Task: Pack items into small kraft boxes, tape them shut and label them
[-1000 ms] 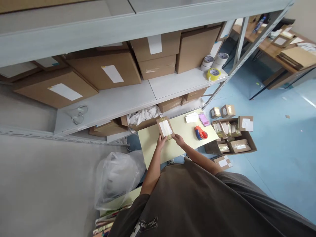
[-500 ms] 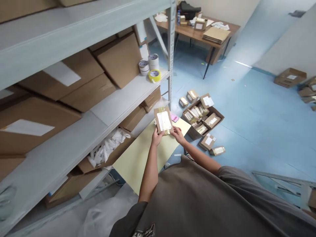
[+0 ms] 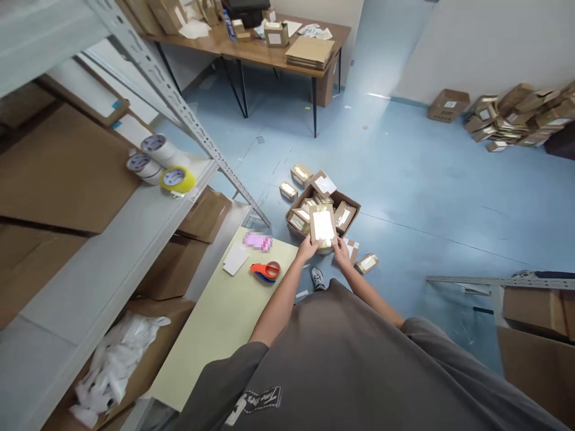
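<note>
A small cardboard parcel [image 3: 323, 225] with a white label and clear tape is held between both hands. My left hand [image 3: 308, 249] grips its lower left corner and my right hand [image 3: 342, 252] its lower right. Beneath and beyond the parcel, a large open carton [image 3: 354, 205] on the floor holds several taped parcels, partly hidden by the held one. To the left, an orange and blue tape dispenser [image 3: 266, 271], a white card [image 3: 235, 258] and a blurred pink item [image 3: 257, 241] lie on the pale yellow tabletop [image 3: 211, 326].
Metal shelving [image 3: 108, 239] with cartons and tape rolls [image 3: 177, 179] stands at left. Small boxes [image 3: 367, 263] lie around the floor carton. A wooden table [image 3: 211, 43] is at the back; piled boxes [image 3: 516, 117] lie at back right, another rack [image 3: 476, 281] at lower right.
Both hands and the parcel have moved off the yellow tabletop to the right, over the floor carton. The view has turned right, and the tape dispenser is now fully visible.
</note>
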Tool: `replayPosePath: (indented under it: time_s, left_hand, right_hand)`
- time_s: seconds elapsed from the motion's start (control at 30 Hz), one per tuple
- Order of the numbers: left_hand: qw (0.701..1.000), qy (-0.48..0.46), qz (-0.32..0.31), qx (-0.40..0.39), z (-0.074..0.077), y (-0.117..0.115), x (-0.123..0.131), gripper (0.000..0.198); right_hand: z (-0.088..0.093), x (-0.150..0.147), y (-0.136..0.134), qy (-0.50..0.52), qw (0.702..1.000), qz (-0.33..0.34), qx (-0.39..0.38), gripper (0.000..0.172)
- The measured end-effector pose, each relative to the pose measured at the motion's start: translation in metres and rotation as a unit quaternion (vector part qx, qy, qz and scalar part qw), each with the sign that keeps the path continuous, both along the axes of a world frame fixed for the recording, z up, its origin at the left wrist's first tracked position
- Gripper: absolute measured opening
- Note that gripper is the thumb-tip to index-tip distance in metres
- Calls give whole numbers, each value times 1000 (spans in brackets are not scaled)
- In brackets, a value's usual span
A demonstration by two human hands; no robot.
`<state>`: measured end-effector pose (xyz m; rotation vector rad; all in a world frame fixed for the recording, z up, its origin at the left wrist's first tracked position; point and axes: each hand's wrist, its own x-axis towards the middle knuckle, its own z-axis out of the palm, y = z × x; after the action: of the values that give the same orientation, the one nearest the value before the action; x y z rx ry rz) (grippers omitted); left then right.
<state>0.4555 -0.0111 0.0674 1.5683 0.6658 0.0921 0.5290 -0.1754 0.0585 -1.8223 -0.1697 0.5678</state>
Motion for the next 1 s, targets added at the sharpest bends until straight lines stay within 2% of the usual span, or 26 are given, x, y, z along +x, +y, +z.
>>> replayPosePath:
  time_s: [0.07,0.13,0.23,0.33,0.47,0.6,0.73,0.87,1.0]
  left_hand:
    - [1000,19,14,12,-5,-20,25,66]
    - [998,49,33,23,-9,-35,43,75]
    - [990,133,48,29,-18,-45,55,92]
    - [982,178,58,22,-26,-35,51,93]
    - [976,165,142,20,-26,-6,33,76]
    - [967,128,216,50,-11,22,8,59]
    - [956,101,260,94,10,40,-31,54]
    - [936,69,323,124,28,48,-88,51]
    - [905,65,401,126,42,49,-162,51]
  right_hand:
    - [-4,34,-12,-13,1000,-1,-15,64]
    - [-7,67,-18,-29,998,3,-49,64]
    - [-11,111,-19,-38,991,-23,-125,64]
    - [-10,140,-12,-51,989,-57,-131,63]
    - [1,151,15,-81,995,-20,-50,61]
    - [13,136,56,-101,993,66,-12,59]
    - [20,102,97,-109,984,141,8,58]
    - [25,51,134,-125,970,208,29,58]
    - [30,-16,164,-144,949,276,47,60]
